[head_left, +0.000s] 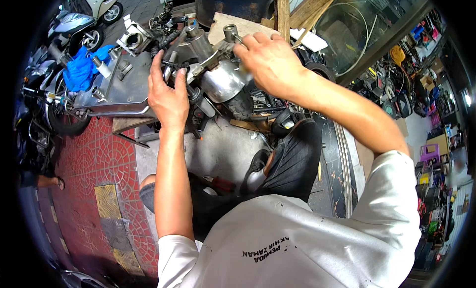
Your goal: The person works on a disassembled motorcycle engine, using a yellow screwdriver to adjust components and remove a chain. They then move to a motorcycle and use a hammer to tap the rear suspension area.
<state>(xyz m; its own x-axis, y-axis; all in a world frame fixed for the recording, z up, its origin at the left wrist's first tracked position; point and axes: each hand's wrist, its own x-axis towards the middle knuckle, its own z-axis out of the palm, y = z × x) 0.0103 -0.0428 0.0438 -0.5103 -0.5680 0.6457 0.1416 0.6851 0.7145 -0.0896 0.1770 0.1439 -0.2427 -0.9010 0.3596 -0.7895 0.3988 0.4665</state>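
In front of me is a metal assembly with a shiny rounded silver housing, a bracket and dark tubes. My left hand grips its left side, thumb and forefinger on either side of a black part. At the assembly's upper right, my right hand is closed with curled fingers. A thin metal rod runs from a short silver cylinder into those fingers; its far end is hidden under the hand. Left of the cylinder stands a grey metal canister.
A metal-topped bench at left bears a blue plastic bag, loose metal parts and a cast housing. Wooden planks lean at the back. Red-handled pliers lie on the floor. Motorcycles stand at far left; cluttered shelves line the right.
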